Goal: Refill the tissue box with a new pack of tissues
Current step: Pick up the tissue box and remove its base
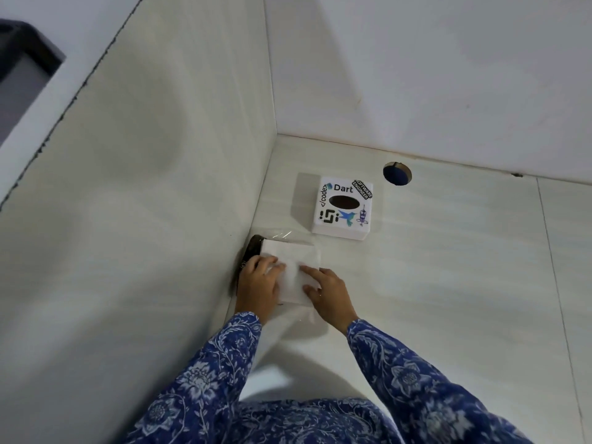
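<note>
A white square tissue box with stickers and a dark oval slot on top sits on the pale desk near the corner. In front of it lies a pack of white tissues in clear plastic wrap, with a dark band along its left side. My left hand grips the pack's left edge, fingers curled over the top. My right hand presses on the pack's right side with the fingers spread on the wrap. Both hands hold the pack on the desk, apart from the box.
The white desk is closed in by a side panel on the left and a back wall. A round cable hole lies right of the box, close to the back wall.
</note>
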